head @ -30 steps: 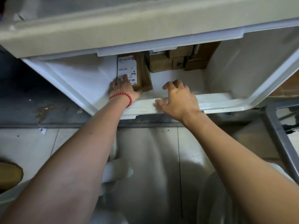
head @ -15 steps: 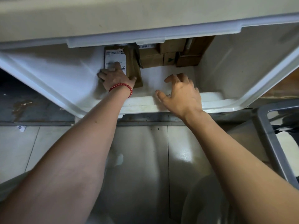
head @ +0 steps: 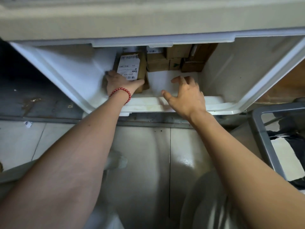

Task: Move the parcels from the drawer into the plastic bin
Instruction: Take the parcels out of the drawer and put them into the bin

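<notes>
Labelled parcel [head: 130, 66]: in the drawer [head: 181, 105], left of centre, not yet lifted clear. Left hand [head: 118, 83] has slid off the label back to the parcel's near end. Fingers now wrap one edge and the thumb the other, so it is clamped on. Right hand [head: 186, 95] still hovers over the front lip, fingers spread, empty. Brown parcels [head: 158, 63] remain at the back. Plastic bin [head: 257, 119] stands well apart, right. Judgement: grasp made, lift-out next.

There is one white drawer [head: 165, 105]. In it is one parcel with a white label [head: 130, 66]. At the drawer's back edge sits a tight bunch of brown boxes [head: 157, 64], maybe five. There are two hands, the left hand [head: 118, 83] and the right hand [head: 186, 96], one red bead bracelet [head: 122, 92] and one grey plastic bin [head: 260, 129].
</notes>
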Available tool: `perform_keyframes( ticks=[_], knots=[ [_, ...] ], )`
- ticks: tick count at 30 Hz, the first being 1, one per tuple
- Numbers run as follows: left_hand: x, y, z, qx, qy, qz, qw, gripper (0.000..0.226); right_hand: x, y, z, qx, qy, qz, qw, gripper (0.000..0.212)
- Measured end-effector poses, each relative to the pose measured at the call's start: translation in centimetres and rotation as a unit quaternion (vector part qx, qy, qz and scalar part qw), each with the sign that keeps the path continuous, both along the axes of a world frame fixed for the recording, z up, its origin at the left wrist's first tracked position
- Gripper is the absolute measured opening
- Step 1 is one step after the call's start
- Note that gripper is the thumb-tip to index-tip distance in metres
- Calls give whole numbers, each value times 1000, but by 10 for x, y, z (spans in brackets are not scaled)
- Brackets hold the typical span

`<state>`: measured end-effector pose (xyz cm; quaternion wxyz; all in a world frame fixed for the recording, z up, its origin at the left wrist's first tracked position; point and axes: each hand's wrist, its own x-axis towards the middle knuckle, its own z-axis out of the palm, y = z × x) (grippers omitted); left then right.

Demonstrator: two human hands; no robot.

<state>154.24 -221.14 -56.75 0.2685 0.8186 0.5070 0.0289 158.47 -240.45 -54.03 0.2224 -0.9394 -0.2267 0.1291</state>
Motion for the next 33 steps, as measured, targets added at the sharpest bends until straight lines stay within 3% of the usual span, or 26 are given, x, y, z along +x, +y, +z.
perform_keyframes(
  ticks=[6,10,17,22,24,27,30,33],
  knots=[
    [-51,-24,25,-2,-135,5,991,96,-15,-13,19,4,-9,-2,1000,62],
    [-80,-39,57,11,-95,-134,986,90,-40,-31,38,16,-17,15,1000,64],
    [-130,-67,125,26,-68,-322,944,90,-84,-48,79,121,24,48,991,66],
    [-181,-89,151,-15,-149,-245,958,94,-110,-72,98,206,53,-6,977,76],
    [-203,-101,145,-54,-183,-209,959,92,-120,-86,95,232,105,-24,967,81],
    [-216,-123,137,-115,-234,-175,949,86,-135,-102,83,248,190,-55,948,73],
    [-216,-142,136,-127,-281,-179,934,88,-140,-113,78,264,169,-69,947,63],
    [-218,-141,137,-138,-304,-167,927,93,-136,-121,83,311,181,-88,929,76]
  ],
)
